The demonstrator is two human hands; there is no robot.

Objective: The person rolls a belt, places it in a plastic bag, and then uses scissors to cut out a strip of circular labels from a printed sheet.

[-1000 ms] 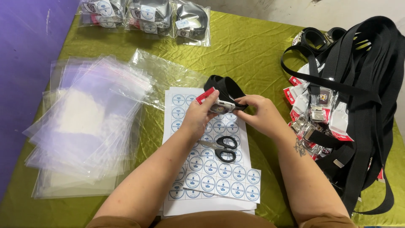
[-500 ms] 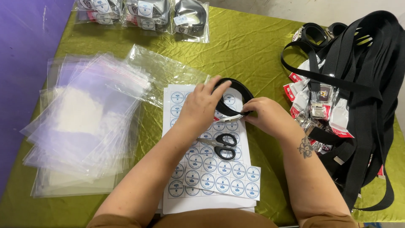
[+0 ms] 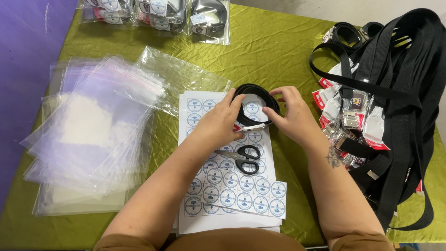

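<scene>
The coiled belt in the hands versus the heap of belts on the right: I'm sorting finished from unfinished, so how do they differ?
The coiled belt is wound into a tight ring; the heap of belts lies in loose, tangled loops. The coiled belt is held between the left hand and right hand above the sticker sheets; the heap rests untouched on the green cloth. Both are black webbing.

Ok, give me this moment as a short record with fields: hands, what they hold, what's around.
left hand: grips the coiled black belt at its left side
right hand: fingers on the coil's right rim
under hands: sticker sheets with round blue labels
scissors: black-handled, lying on the sheets
left of sheets: stack of clear bags
right: pile of black belts
far edge: bagged belts
surface: green cloth
</scene>
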